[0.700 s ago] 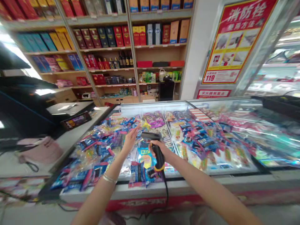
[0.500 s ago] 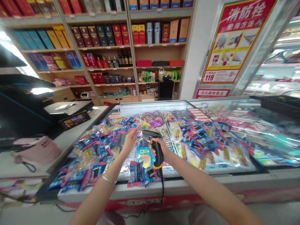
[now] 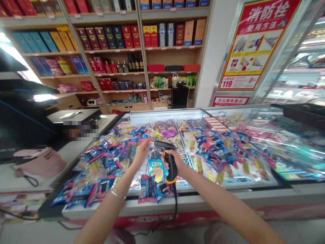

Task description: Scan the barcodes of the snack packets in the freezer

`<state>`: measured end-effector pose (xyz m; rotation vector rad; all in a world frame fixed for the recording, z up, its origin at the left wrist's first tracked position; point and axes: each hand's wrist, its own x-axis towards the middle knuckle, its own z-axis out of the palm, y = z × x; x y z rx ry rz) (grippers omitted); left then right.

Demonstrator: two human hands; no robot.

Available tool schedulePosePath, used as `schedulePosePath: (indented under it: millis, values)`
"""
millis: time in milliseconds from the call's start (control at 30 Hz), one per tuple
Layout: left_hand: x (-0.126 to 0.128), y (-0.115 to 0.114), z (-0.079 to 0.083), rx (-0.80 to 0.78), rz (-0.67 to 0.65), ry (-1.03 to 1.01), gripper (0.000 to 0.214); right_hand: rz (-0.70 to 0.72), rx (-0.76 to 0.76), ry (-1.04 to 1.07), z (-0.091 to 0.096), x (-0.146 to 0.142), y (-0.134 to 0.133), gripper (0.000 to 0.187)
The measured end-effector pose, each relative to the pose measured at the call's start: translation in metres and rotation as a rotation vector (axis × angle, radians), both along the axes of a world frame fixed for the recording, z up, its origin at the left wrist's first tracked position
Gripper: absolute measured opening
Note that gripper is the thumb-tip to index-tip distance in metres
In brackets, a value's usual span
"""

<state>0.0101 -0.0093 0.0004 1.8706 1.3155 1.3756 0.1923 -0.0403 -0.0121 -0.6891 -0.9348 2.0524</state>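
My right hand (image 3: pixel 175 161) is wrapped round the grip of a black and yellow barcode scanner (image 3: pixel 171 166), whose head points left towards my other hand. A dark cable hangs from the scanner's lower end. My left hand (image 3: pixel 142 152) is just left of the scanner head, its fingers drawn together. A small bit of white and red wrapper shows by those fingertips, but what they hold is hard to make out. Below lies a blue and yellow snack packet (image 3: pixel 156 168) on the glass top, with blue and pink packets (image 3: pixel 146 187) in front of it.
Wrapped snacks (image 3: pixel 98 166) are spread over the glass-topped freezer (image 3: pixel 149 117), with another pile (image 3: pixel 215 147) to the right. A pink bag (image 3: pixel 42 162) stands on the left counter. Shelves of boxed bottles (image 3: pixel 111 37) line the back wall beside a red poster (image 3: pixel 256 47).
Both hands and the scanner stay almost in place. The scanner head and my left fingers have shifted only very slightly.
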Motion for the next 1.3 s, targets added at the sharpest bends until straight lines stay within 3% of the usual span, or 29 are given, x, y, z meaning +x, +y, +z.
schedulePosePath:
  millis: [133, 267, 333, 433, 567, 633, 733, 833, 933, 1133, 1233, 1300]
  values:
    - [-0.001, -0.001, 0.001, 0.03, 0.021, 0.059, 0.044, -0.032, -0.008, -0.04, 0.008, -0.001, -0.004, 0.031]
    - [-0.017, 0.003, 0.004, 0.003, 0.269, 0.107, 0.044, -0.113, 0.04, -0.085, 0.022, 0.003, -0.01, 0.03]
    - [-0.031, 0.009, 0.005, -0.045, 0.318, 0.104, 0.039, -0.126, 0.074, -0.122, 0.03, 0.008, -0.012, 0.03]
    - [-0.051, 0.017, 0.007, -0.229, 0.243, 0.052, 0.035, -0.096, 0.13, -0.199, 0.039, 0.019, -0.012, 0.029]
    - [-0.06, 0.012, 0.009, -0.563, 0.088, -0.122, 0.05, -0.042, 0.262, -0.311, 0.045, 0.031, -0.009, 0.031]
    - [-0.058, 0.005, 0.009, -0.623, 0.004, -0.18, 0.061, -0.01, 0.332, -0.359, 0.043, 0.034, -0.006, 0.031]
    - [-0.055, 0.001, 0.007, -0.545, -0.056, -0.196, 0.081, 0.031, 0.398, -0.393, 0.04, 0.036, -0.001, 0.034]
    - [-0.057, 0.006, 0.006, -0.466, 0.043, -0.234, 0.087, 0.038, 0.403, -0.397, 0.038, 0.036, 0.0, 0.036]
    - [-0.061, 0.012, 0.007, -0.48, 0.109, -0.438, 0.065, 0.028, 0.4, -0.392, 0.038, 0.035, 0.0, 0.035]
    - [-0.061, 0.019, 0.013, -0.382, 0.04, -0.837, 0.037, -0.033, 0.408, -0.333, 0.037, 0.032, -0.002, 0.033]
    - [-0.056, 0.02, 0.011, -0.312, 0.057, -0.781, 0.039, -0.045, 0.455, -0.316, 0.039, 0.032, -0.005, 0.03]
    - [-0.054, 0.019, 0.009, -0.21, 0.102, -0.584, 0.05, -0.027, 0.518, -0.351, 0.042, 0.032, -0.008, 0.024]
